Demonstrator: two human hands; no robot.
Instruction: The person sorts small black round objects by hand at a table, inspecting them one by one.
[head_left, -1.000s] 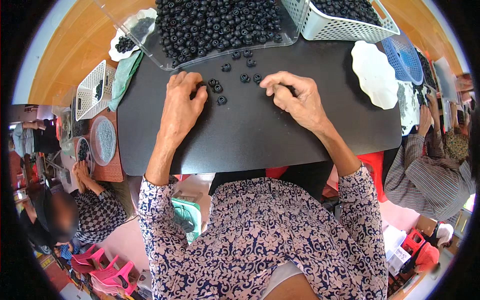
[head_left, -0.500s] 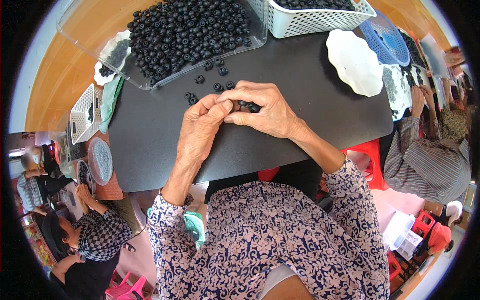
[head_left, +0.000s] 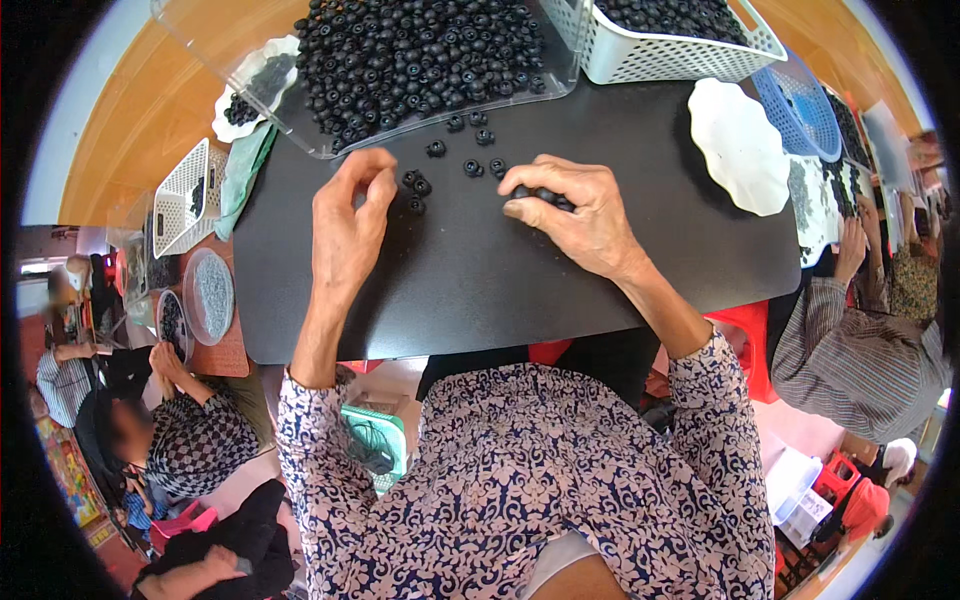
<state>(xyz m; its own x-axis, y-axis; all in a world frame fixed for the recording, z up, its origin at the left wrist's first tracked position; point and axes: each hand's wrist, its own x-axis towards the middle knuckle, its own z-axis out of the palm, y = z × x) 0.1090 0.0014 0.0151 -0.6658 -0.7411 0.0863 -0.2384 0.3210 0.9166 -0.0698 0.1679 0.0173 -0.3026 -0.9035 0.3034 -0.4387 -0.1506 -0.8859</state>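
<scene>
Several small round black pieces, each with a ring-shaped opening, are in my right hand. Its thumb and fingers are closed round a short row of these black pieces. My left hand is raised apart from it, fingers curled and thumb close to the index finger. The hand is slightly blurred, and what is between its fingertips is hidden. Between both hands, loose black pieces lie scattered on the dark table. Beyond them stands a clear plastic tub heaped with the same black pieces.
A white perforated basket of black pieces stands far right, near a white scalloped plate and a blue basket. At left are another white basket and a green bag. People work at both sides.
My hands were together over the pieces and are now apart. The left has moved left, while the right has shifted right with black pieces in it. The view has shifted slightly too.
</scene>
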